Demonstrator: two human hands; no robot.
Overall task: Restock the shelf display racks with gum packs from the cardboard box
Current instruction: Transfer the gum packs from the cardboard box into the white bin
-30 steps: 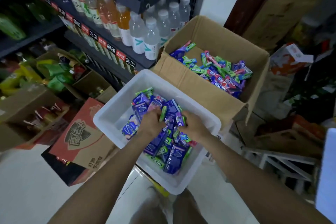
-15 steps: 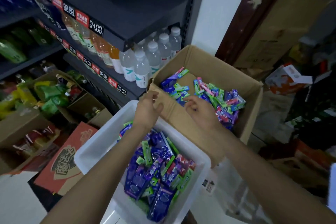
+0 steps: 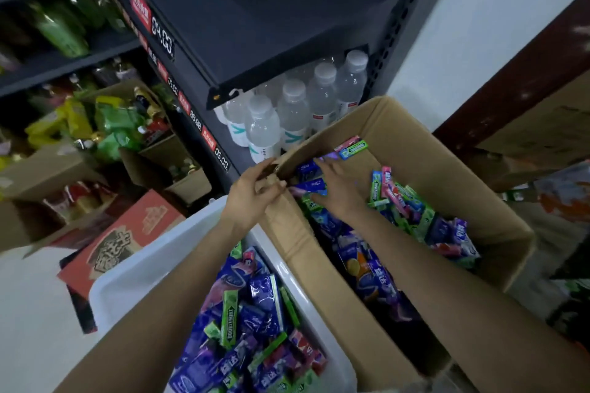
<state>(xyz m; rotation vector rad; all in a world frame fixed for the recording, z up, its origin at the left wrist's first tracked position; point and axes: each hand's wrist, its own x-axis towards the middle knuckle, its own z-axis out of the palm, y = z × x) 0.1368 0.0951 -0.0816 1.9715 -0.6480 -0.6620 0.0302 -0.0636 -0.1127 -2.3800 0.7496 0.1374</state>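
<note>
The right hand (image 3: 338,188) reaches into the cardboard box (image 3: 447,150), fingers spread and laid flat on the blue gum packs (image 3: 308,187) at the box's near-left corner; nothing is pinched yet. The left hand (image 3: 255,193) curls its fingers over the box's near-left rim, steadying the wall. To do this well, it should brace that rim while the right hand gathers several packs in one scoop. Just left of the box, touching it, the white plastic bin (image 3: 134,277) already holds many packs.
</note>
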